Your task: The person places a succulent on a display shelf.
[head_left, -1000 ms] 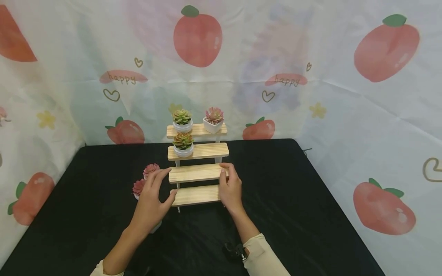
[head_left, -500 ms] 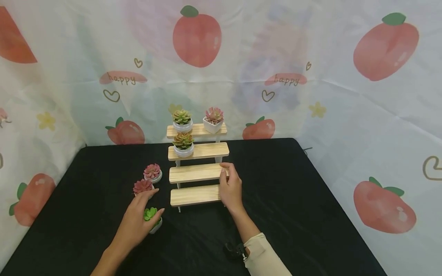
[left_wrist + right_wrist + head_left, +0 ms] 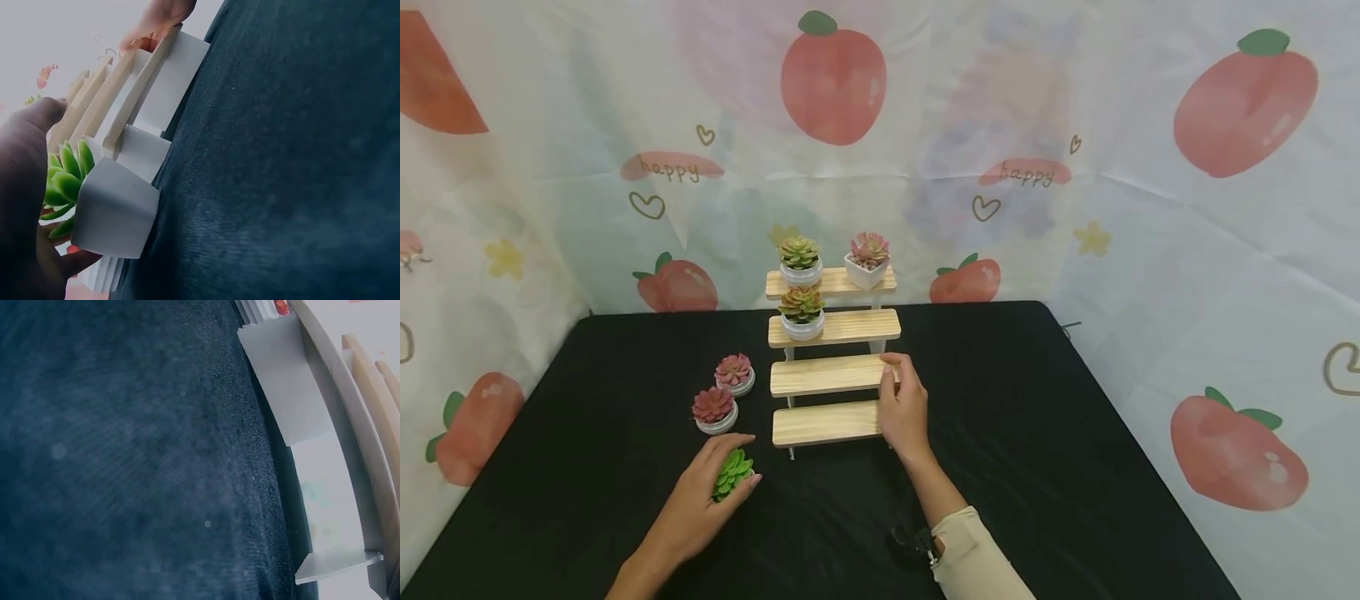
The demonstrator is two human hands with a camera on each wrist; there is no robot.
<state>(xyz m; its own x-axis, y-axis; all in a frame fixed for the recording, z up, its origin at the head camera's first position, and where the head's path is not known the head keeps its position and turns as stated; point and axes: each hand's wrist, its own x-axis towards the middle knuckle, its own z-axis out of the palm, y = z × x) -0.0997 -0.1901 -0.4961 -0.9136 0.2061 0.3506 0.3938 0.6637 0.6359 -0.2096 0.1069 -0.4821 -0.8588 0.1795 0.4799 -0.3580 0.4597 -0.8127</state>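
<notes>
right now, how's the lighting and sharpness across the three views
Head: soft, even light, with the green succulent and wooden shelf stand reasonably clear; left wrist: left hand dark against a washed-out backdrop; right wrist: black cloth bluish and blurry.

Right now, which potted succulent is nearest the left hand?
The bright green succulent: the left hand arches around it. The two dusky red succulents sit just beyond that hand; the other three stand on the shelf.
</notes>
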